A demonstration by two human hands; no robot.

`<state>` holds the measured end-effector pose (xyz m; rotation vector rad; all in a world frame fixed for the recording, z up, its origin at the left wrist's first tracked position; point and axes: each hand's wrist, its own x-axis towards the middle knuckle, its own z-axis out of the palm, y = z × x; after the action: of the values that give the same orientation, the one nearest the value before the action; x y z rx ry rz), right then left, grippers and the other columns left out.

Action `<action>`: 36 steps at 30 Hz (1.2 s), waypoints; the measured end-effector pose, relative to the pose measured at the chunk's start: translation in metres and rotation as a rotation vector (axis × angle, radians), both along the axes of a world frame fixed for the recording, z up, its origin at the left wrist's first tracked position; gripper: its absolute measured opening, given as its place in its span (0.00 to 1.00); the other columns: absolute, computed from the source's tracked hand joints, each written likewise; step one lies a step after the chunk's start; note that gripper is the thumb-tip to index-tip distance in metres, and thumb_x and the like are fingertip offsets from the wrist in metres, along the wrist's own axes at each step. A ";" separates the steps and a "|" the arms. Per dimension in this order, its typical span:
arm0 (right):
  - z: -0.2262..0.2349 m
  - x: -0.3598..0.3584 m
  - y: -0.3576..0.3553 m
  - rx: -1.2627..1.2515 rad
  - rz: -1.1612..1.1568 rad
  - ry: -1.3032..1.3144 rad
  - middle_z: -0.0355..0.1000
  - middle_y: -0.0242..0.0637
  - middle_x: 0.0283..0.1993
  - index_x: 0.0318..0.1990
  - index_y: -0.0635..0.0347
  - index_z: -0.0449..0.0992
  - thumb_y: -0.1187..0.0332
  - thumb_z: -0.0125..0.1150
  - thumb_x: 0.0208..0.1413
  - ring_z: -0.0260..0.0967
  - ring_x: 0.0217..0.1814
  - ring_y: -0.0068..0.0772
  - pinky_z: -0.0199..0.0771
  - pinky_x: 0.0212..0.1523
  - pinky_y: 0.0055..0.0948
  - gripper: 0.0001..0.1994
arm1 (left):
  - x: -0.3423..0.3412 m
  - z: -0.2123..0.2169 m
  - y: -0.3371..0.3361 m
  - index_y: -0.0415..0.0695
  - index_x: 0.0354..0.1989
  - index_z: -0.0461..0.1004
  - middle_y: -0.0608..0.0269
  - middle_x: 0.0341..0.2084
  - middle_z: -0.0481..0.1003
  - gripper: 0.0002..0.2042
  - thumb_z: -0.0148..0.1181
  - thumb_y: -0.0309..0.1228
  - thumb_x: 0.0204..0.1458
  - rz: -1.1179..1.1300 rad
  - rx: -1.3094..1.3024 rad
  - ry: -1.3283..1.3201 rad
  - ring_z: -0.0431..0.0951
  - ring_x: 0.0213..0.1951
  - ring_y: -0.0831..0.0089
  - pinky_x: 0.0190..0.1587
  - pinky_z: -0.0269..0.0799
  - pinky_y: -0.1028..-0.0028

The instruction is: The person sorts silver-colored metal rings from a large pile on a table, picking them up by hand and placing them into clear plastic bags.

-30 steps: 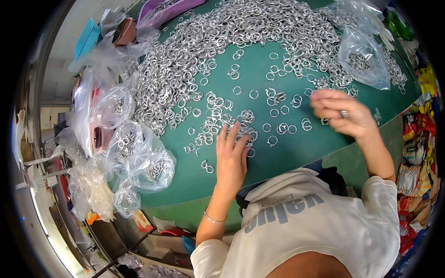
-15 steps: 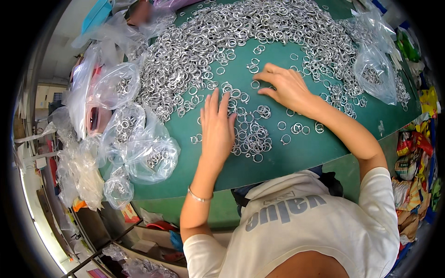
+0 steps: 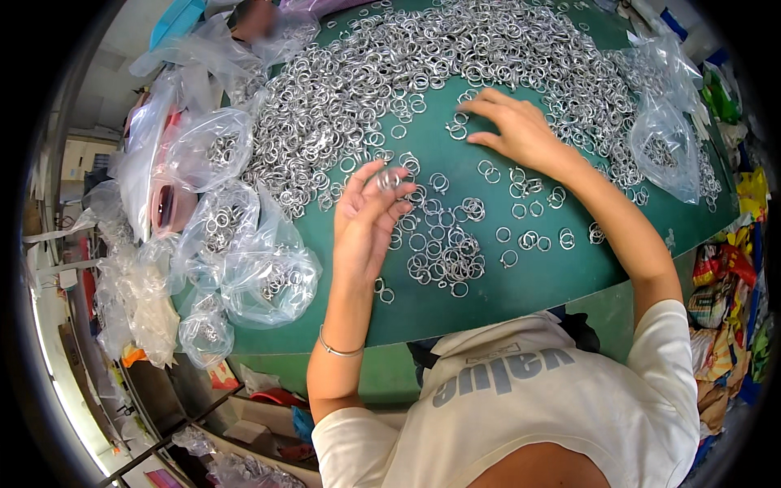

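Metal rings (image 3: 446,254) lie between the hands: left (image 3: 368,224) pinching several, right (image 3: 521,130) flat, fingers spread.

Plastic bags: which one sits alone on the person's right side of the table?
The clear bag at the right edge, beyond the right hand, holding metal rings. The other bags crowd together along the table's left edge, beside the left hand.

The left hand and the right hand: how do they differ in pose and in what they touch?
The left hand is lifted, its fingers pinching a few metal rings; the right hand lies flat, fingers spread on the big heap of rings. The left hand is nearer the body, the right hand reaches farther. Both are bare, over the green table.
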<state>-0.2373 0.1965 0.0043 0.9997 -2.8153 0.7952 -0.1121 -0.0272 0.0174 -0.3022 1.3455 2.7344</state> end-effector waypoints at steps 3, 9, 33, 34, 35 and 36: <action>-0.006 -0.006 -0.009 0.066 0.058 0.014 0.68 0.31 0.45 0.35 0.55 0.76 0.63 0.63 0.45 0.70 0.37 0.42 0.69 0.35 0.39 0.10 | 0.008 -0.001 0.006 0.36 0.47 0.64 0.56 0.35 0.72 0.14 0.53 0.24 0.53 0.077 -0.046 -0.093 0.73 0.38 0.70 0.39 0.70 0.73; 0.000 -0.009 0.024 -0.251 0.058 -0.314 0.70 0.33 0.31 0.32 0.62 0.75 0.66 0.56 0.53 0.68 0.28 0.28 0.65 0.28 0.28 0.08 | 0.018 -0.012 -0.009 0.35 0.44 0.68 0.66 0.23 0.67 0.10 0.51 0.25 0.55 -0.118 -0.078 -0.059 0.64 0.26 0.78 0.29 0.61 0.79; 0.017 0.045 0.032 -1.247 0.132 -1.897 0.69 0.45 0.46 0.49 0.66 0.66 0.65 0.46 0.59 0.70 0.42 0.33 0.72 0.35 0.26 0.15 | 0.039 -0.006 0.001 0.35 0.47 0.69 0.65 0.28 0.71 0.12 0.48 0.27 0.57 -0.014 -0.160 -0.114 0.64 0.24 0.82 0.26 0.61 0.81; 0.016 0.046 0.034 -1.171 0.079 -1.808 0.69 0.45 0.46 0.49 0.66 0.66 0.66 0.46 0.59 0.70 0.42 0.33 0.71 0.36 0.26 0.15 | 0.040 -0.007 -0.001 0.34 0.47 0.68 0.65 0.29 0.71 0.12 0.49 0.25 0.56 -0.010 -0.224 -0.098 0.64 0.24 0.82 0.27 0.61 0.82; 0.017 0.049 0.035 -1.096 0.029 -1.717 0.69 0.44 0.47 0.49 0.66 0.67 0.67 0.47 0.59 0.69 0.43 0.32 0.71 0.37 0.26 0.15 | 0.041 -0.008 -0.003 0.34 0.47 0.68 0.64 0.30 0.72 0.12 0.50 0.24 0.55 -0.007 -0.287 -0.082 0.65 0.25 0.82 0.27 0.61 0.82; 0.021 0.051 0.034 -1.022 -0.019 -1.626 0.68 0.43 0.47 0.49 0.66 0.67 0.67 0.47 0.58 0.69 0.43 0.32 0.71 0.38 0.27 0.14 | 0.043 -0.009 -0.004 0.34 0.47 0.68 0.64 0.30 0.72 0.12 0.50 0.22 0.54 -0.003 -0.350 -0.068 0.66 0.25 0.82 0.27 0.62 0.82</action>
<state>-0.1858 0.2304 0.0249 -0.0525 -2.0165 3.6034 -0.0694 -0.0314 0.0081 -0.4091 1.7977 2.4490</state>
